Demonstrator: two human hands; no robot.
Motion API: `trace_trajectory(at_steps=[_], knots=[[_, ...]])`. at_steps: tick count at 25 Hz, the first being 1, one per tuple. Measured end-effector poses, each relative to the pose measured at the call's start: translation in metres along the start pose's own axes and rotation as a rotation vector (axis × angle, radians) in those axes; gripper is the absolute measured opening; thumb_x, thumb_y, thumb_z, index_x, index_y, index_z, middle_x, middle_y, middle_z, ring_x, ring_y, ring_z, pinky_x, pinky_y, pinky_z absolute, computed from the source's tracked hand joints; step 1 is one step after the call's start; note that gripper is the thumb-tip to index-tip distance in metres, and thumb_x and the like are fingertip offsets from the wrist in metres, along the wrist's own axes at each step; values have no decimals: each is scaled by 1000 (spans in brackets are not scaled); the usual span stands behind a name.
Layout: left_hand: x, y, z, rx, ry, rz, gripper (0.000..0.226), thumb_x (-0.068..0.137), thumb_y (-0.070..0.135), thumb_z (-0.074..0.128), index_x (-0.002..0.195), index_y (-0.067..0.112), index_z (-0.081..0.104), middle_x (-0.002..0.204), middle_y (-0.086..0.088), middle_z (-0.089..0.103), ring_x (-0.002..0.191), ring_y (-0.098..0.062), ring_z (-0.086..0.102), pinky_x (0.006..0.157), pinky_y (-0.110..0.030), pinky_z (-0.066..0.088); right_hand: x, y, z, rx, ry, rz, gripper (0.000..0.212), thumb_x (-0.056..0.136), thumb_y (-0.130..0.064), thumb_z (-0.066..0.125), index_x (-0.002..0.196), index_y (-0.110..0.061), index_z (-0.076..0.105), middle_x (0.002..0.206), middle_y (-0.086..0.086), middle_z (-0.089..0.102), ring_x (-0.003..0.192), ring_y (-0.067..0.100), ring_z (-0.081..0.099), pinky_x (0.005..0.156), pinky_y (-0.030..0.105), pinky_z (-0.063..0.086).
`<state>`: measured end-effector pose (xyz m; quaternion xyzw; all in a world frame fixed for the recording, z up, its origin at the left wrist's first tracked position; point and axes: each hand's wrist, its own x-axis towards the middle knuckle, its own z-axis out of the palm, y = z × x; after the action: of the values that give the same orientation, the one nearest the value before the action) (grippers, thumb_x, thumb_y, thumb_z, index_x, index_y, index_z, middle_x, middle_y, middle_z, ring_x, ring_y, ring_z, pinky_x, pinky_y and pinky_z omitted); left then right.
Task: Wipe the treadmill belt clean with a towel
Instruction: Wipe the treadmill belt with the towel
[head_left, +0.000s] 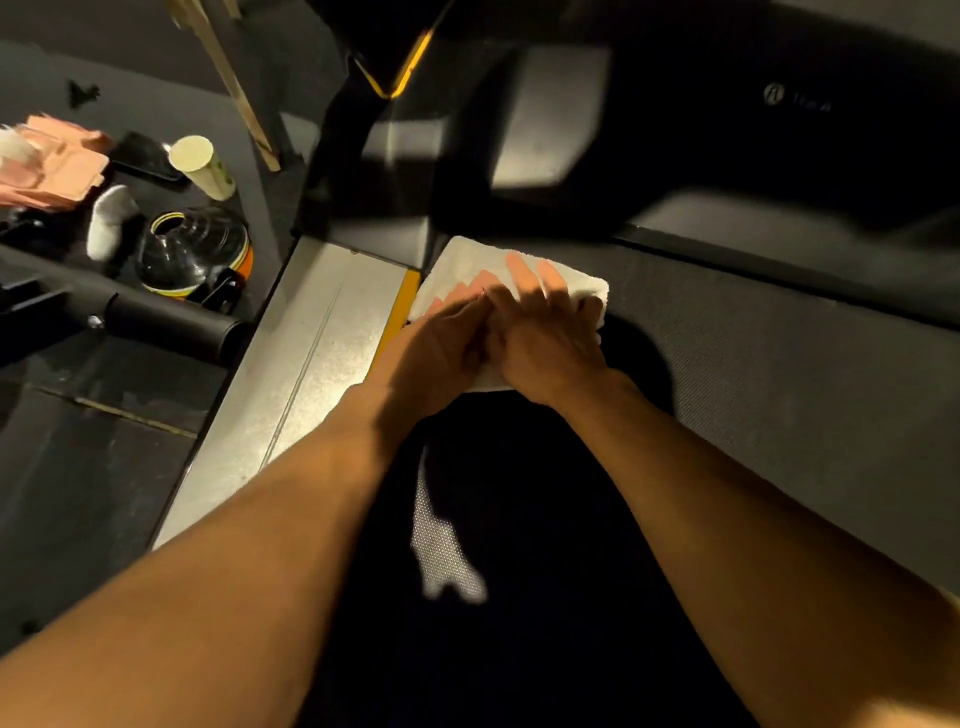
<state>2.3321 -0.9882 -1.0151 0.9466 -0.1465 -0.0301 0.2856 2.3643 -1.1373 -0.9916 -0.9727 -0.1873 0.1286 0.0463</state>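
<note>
I see the white folded towel (460, 273) lying flat on the treadmill belt (753, 374), and everything else I place from it. My left hand (439, 340) and right hand (545, 335) both lie on top of the towel, fingers straight and pressing down, the two hands touching side by side over its near half. Its far edge and left corner show bare beyond my fingertips. Just left of the towel runs a yellow strip (402, 304), then the silver side rail (311, 364). Beyond the towel rises the black motor hood (727, 145). Well to the towel's left, on the floor, stand a pale cup (200, 166) and a white sock (109, 221).
</note>
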Motion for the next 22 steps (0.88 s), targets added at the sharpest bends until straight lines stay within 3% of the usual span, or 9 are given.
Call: trace_trajectory(at_steps=[2, 5, 7, 11, 14, 16, 19, 20, 22], knots=[[-5, -5, -14, 165, 51, -30, 41, 89, 29, 51, 130, 24, 51, 131, -5, 57, 122, -28, 53, 109, -46, 36, 0, 0, 4, 0, -25, 25, 61, 92, -59, 37, 145, -40, 14, 159, 1, 5, 144, 30, 5, 105, 61, 15], [-15, -16, -24, 451, 35, 10, 51, 92, 32, 47, 139, 12, 45, 150, -8, 37, 140, -32, 28, 118, -47, 9, 7, -10, 4, 39, 62, 125, 69, 86, -65, 45, 144, -41, 18, 156, 3, 15, 138, 33, 17, 101, 59, 25], [-22, -20, -22, 388, 46, -43, 55, 96, 38, 36, 145, 12, 36, 156, -6, 25, 145, -28, 18, 119, -41, 10, 9, -20, 4, 96, 101, 141, 63, 88, -55, 51, 143, -37, 26, 150, 6, 25, 131, 36, 27, 98, 54, 35], [-27, -25, -16, 177, 107, -158, 59, 94, 41, 37, 149, 25, 26, 159, 3, 16, 147, -19, 12, 118, -31, 17, -12, -16, 8, 96, 223, -45, 41, 89, -33, 45, 130, -32, 48, 135, 9, 42, 119, 37, 39, 88, 48, 42], [-22, -18, -19, 161, 180, -183, 53, 93, 32, 40, 145, 28, 34, 157, 2, 24, 145, -21, 20, 115, -30, 23, 21, 4, 0, 128, 211, 136, 37, 93, -27, 42, 129, -34, 50, 135, 9, 41, 118, 37, 39, 90, 45, 43], [-20, -19, -14, 270, 189, -111, 50, 95, 33, 37, 145, 26, 37, 155, -4, 29, 143, -28, 27, 116, -39, 27, 43, -1, -6, 155, 210, 233, 42, 92, -19, 48, 132, -33, 46, 140, 7, 37, 119, 34, 37, 93, 46, 43], [-20, -23, -10, 189, 267, -58, 46, 96, 33, 34, 141, 27, 41, 151, -11, 35, 138, -33, 35, 111, -48, 32, 32, 1, 0, 36, 181, 48, 38, 94, -30, 44, 132, -30, 46, 137, 7, 39, 119, 34, 37, 94, 46, 39], [-20, -21, -8, 165, 312, -41, 45, 95, 29, 38, 139, 23, 47, 149, -15, 39, 135, -33, 39, 112, -46, 32, 19, 11, 1, 13, 201, -34, 37, 93, -39, 37, 127, -29, 51, 130, 7, 45, 114, 35, 42, 90, 47, 43], [-18, -15, -10, 224, 379, -23, 42, 90, 21, 47, 129, 13, 60, 142, -20, 45, 128, -35, 46, 112, -34, 25, 14, 32, -9, 39, 264, -17, 49, 84, -48, 25, 113, -28, 60, 113, 7, 52, 100, 35, 48, 74, 46, 50]])
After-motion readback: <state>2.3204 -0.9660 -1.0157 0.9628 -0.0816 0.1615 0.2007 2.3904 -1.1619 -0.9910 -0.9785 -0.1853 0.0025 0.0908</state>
